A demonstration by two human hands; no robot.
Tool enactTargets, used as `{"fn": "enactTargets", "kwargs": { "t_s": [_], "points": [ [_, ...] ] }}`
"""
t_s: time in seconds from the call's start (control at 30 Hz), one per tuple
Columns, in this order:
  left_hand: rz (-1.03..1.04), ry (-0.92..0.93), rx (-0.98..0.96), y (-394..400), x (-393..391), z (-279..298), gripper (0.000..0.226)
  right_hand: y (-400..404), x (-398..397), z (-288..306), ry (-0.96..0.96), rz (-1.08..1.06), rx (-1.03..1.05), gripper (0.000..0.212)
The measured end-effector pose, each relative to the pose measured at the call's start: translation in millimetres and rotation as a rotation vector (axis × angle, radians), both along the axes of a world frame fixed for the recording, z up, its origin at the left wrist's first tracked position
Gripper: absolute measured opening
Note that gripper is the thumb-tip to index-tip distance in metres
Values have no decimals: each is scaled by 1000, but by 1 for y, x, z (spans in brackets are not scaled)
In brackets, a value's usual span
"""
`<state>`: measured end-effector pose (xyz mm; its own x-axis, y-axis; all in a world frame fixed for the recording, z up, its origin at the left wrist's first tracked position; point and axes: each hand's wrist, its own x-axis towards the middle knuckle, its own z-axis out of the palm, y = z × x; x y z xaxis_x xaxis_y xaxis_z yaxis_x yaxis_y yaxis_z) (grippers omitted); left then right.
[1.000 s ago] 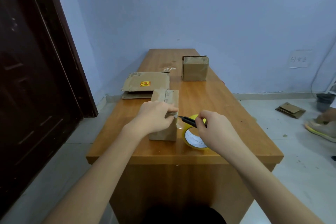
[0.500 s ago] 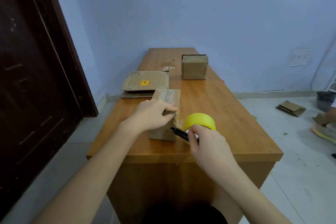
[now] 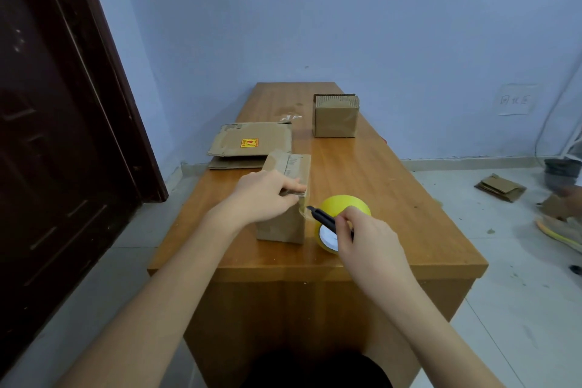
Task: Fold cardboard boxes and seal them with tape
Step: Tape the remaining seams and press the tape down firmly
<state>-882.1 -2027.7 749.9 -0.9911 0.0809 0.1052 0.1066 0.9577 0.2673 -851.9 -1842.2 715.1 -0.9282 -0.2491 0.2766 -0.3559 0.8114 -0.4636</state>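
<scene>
Standing upright near the front edge of the long wooden worktop [image 3: 362, 173], the small brown cardboard box [image 3: 285, 217] had its top flaps folded down under the left hand [image 3: 264, 195], whose grip pressed there with curled fingers. Just right of it, the right hand [image 3: 367, 238] clamped a black utility knife [image 3: 324, 220], tip at the box's upper corner, in front of a yellow tape roll [image 3: 345, 206] standing on edge. Farther back lay 2 flattened cardboard sheets [image 3: 252, 145] bearing a yellow-and-red sticker [image 3: 249, 143], unreadable, and a closed cardboard box [image 3: 336, 116]. A wall paper [image 3: 516, 100] showed blurred handwriting.
</scene>
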Motion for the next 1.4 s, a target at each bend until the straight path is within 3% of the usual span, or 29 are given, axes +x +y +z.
{"fn": "enactTargets", "kwargs": {
  "t_s": [0.43,0.63,0.87,1.1,1.2,1.4],
  "points": [
    [13,22,19,-1,0,-1,32,5,17,-7,35,87,-83,22],
    [16,27,41,-1,2,-3,32,39,-3,5,7,-30,-276,15],
    [18,29,41,-1,5,-8,36,70,-50,-11,-95,-223,-453,27],
    [11,21,46,-3,6,-7,36,76,-81,-40,-131,-183,-535,17],
    [8,15,43,-3,6,-6,37,78,-93,-53,-102,-180,-497,20],
    [9,5,57,-3,7,-5,37,83,-117,-75,-19,-287,-218,12]
  ]
}}
